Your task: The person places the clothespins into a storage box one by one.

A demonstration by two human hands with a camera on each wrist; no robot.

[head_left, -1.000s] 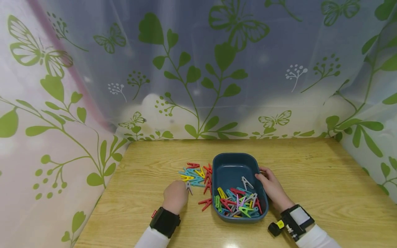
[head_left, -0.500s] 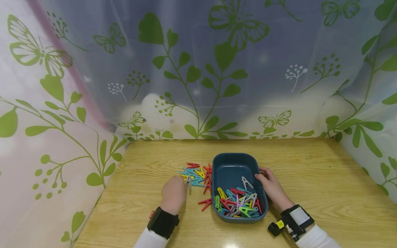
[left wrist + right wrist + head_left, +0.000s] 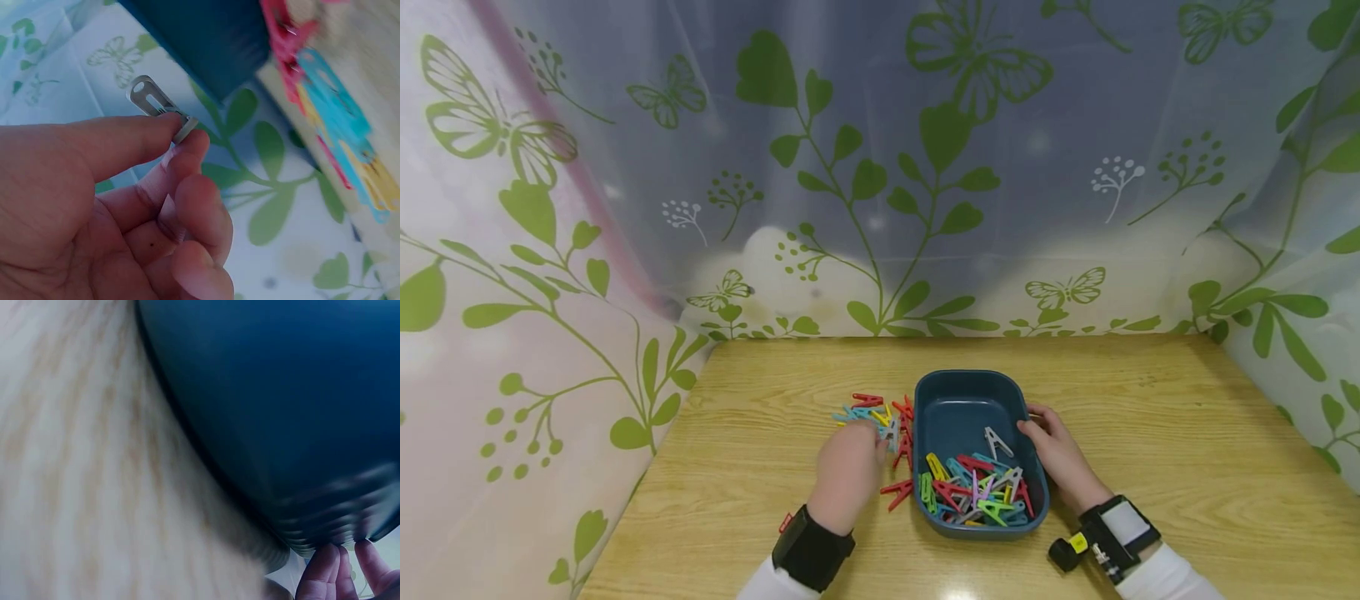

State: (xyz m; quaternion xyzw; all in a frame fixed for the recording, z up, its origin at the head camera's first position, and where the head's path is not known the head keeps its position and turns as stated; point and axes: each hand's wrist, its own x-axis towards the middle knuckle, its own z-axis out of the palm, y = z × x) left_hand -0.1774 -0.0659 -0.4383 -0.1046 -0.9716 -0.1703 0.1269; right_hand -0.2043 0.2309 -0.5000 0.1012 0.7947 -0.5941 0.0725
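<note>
A grey peg (image 3: 160,98) is sitting in the grip of the left hand (image 3: 848,468), which is pinching it between thumb and forefinger, its looped end sticking out. It is looking light and stiff, probably springy; its flat sides are likely offering the surest hold. A mixed pile (image 3: 859,412) is lying at ten o'clock from it, a lone red peg (image 3: 901,487) at six. The bin (image 3: 968,377) is standing at three, its raised wall calling for clearance, its floor showing toward twelve. The right hand (image 3: 1060,454) is holding its three-o'clock side.
</note>
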